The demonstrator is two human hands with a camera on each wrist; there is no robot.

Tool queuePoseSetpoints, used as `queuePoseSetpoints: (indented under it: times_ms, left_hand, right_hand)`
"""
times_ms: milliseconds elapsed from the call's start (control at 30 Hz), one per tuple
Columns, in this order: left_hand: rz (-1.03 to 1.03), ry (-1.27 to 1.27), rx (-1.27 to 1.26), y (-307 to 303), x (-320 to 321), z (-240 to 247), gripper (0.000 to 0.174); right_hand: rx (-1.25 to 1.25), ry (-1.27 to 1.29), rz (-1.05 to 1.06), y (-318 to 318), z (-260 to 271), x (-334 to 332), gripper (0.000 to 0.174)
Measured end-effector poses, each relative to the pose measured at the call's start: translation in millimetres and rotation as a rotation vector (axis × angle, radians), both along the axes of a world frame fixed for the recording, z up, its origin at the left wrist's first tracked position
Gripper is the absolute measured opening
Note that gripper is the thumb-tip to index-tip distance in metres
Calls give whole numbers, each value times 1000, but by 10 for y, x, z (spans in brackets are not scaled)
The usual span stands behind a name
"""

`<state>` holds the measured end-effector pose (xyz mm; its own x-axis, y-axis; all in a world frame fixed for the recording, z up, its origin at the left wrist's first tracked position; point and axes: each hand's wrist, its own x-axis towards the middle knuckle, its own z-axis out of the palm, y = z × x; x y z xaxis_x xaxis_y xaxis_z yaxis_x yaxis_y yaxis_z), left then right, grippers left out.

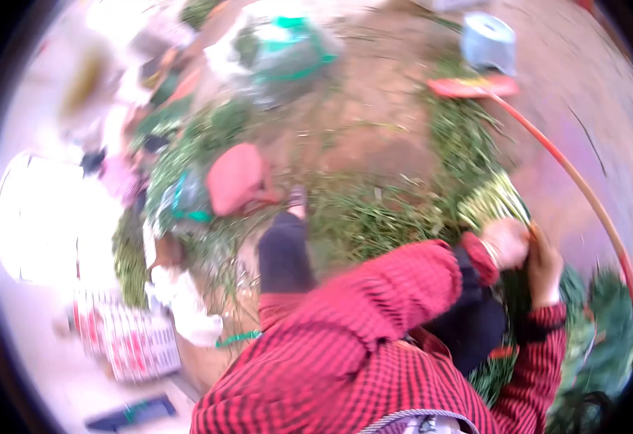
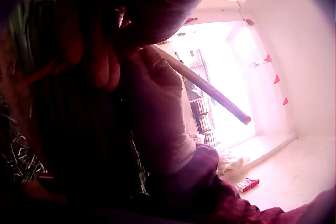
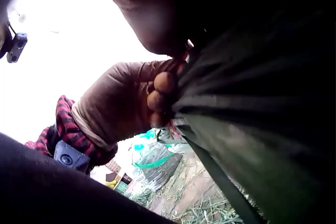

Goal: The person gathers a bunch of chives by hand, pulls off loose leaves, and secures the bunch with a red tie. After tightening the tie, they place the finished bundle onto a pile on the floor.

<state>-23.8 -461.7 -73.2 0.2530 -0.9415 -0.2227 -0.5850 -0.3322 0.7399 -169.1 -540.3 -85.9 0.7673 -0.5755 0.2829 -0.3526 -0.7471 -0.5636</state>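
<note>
At the right of the head view, a bundle of green stalks (image 1: 496,199) shows its pale ends beyond the person's hands. The left hand (image 1: 506,242) and right hand (image 1: 545,267) meet against its near side. In the right wrist view, the left hand (image 3: 123,98) curls its fingers beside the gathered leaves (image 3: 231,108), and a red tie (image 3: 174,128) shows at the fingertips. The right hand (image 3: 157,16) comes in from above, its fingertips meeting the left's at the red strand. Shadow darkens both hands in the left wrist view, where the right hand (image 2: 157,113) pinches close to the left.
Loose green stalks (image 1: 374,217) litter the floor. A red stool (image 1: 240,177), a blue stool (image 1: 488,45) and a plastic bag (image 1: 280,58) stand around. An orange pole (image 1: 584,188) curves past the hands on the right. A checked basket (image 1: 132,340) stands at left.
</note>
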Motion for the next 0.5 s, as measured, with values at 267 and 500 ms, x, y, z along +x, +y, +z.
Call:
queuePoseSetpoints:
  times_ms: [267,500]
  left_hand:
    - [-52,372,295,-182,-26,63,35]
    - [171,116,-184,150,-96,106,26]
  right_hand:
    - [52,-77,-223,-35,-235,-109,20]
    - [522,-264,-239,-9,-176,-88,17]
